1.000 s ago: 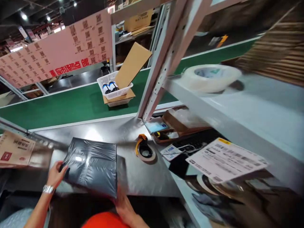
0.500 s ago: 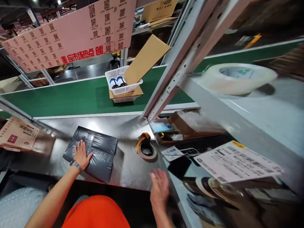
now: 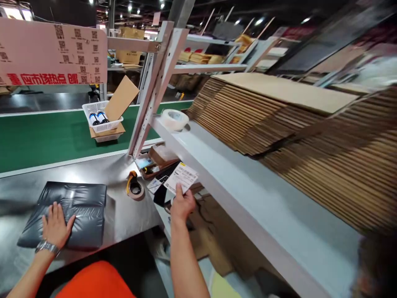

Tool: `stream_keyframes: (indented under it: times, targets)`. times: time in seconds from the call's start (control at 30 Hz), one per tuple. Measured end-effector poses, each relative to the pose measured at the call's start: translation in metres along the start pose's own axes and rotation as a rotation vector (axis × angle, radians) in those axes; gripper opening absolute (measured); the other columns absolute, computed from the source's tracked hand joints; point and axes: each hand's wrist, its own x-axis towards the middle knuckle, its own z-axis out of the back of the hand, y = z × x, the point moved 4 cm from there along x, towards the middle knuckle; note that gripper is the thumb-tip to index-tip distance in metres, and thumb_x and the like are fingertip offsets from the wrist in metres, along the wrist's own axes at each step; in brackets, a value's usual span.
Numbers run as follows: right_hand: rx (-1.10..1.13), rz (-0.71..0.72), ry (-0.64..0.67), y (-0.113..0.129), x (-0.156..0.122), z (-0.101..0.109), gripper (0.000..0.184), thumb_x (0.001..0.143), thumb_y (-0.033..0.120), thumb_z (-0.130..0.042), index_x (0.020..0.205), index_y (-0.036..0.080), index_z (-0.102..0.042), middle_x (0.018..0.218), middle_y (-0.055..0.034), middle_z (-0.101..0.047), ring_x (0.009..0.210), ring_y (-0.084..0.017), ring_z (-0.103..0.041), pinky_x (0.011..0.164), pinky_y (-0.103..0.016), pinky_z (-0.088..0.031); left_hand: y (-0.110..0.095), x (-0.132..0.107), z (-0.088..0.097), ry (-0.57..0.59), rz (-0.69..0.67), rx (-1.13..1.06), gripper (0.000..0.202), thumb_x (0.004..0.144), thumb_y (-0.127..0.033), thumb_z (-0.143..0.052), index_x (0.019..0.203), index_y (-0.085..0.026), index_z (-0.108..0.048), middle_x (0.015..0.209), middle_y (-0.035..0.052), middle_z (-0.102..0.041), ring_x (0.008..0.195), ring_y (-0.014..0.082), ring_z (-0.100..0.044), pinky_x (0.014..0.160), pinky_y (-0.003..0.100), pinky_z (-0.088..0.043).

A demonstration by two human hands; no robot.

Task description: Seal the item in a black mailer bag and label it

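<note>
A flat black plastic mailer bag lies on the steel worktable. My left hand, with a watch at the wrist, rests flat and open on the bag's near edge. My right hand reaches to the right of the table and pinches the lower edge of a white printed label sheet that sticks out from under the grey shelf.
A tape dispenser sits on the table near a keyboard. A white basket with bottles and cardboard rides the green conveyor belt. A tape roll and stacked flat cartons lie on the shelf.
My head has turned right, showing the carton stack. My right hand has risen from the table edge and taken hold of the label sheet. My left hand stays flat on the bag.
</note>
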Motion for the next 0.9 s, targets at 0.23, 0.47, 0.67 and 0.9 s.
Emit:
stream_keyframes:
  times: [0.23, 0.47, 0.67, 0.9]
  targets:
    - [-0.080, -0.060, 0.364, 0.036, -0.078, -0.027, 0.051, 0.083, 0.067, -0.079, 0.085, 0.016, -0.081, 0.077, -0.0099, -0.080, 0.076, -0.026, -0.073, 0.069, -0.038, -0.061, -0.015, 0.006, 0.018, -0.035, 0.068, -0.338, 0.097, 0.099, -0.068, -0.033, 0.156, 0.007, -0.056, 0.174, 0.0373, -0.039, 0.168, 0.0535, -0.027, 0.131, 0.083, -0.015]
    - [-0.163, 0.518, 0.616, 0.098, -0.239, -0.080, 0.019, 0.101, 0.028, -0.067, 0.096, 0.025, -0.085, 0.091, -0.0081, -0.080, 0.087, -0.023, -0.076, 0.082, -0.038, -0.062, -0.057, 0.013, 0.084, 0.588, -0.025, -1.356, 0.074, 0.082, -0.076, -0.074, 0.129, -0.019, -0.082, 0.137, 0.0195, -0.080, 0.129, 0.0359, -0.075, 0.113, 0.052, -0.057]
    - [-0.200, 0.690, 0.697, 0.120, -0.310, -0.113, 0.030, 0.097, 0.013, -0.063, 0.105, 0.029, -0.086, 0.092, -0.0066, -0.082, 0.084, -0.023, -0.075, 0.076, -0.038, -0.061, -0.038, 0.018, 0.105, 0.742, 0.335, -1.865, 0.070, 0.054, -0.073, -0.101, 0.089, -0.015, -0.083, 0.092, 0.0097, -0.084, 0.084, 0.0186, -0.077, 0.074, 0.028, -0.056]
    - [-0.203, 0.355, 0.896, 0.125, -0.357, -0.125, 0.022, 0.097, 0.030, -0.073, 0.116, 0.028, -0.085, 0.109, -0.0094, -0.081, 0.100, -0.026, -0.077, 0.091, -0.041, -0.065, 0.004, 0.026, 0.096, 0.724, 0.279, -1.763, 0.059, 0.058, -0.071, -0.098, 0.075, -0.018, -0.078, 0.077, 0.0050, -0.078, 0.077, 0.0190, -0.071, 0.075, 0.031, -0.054]
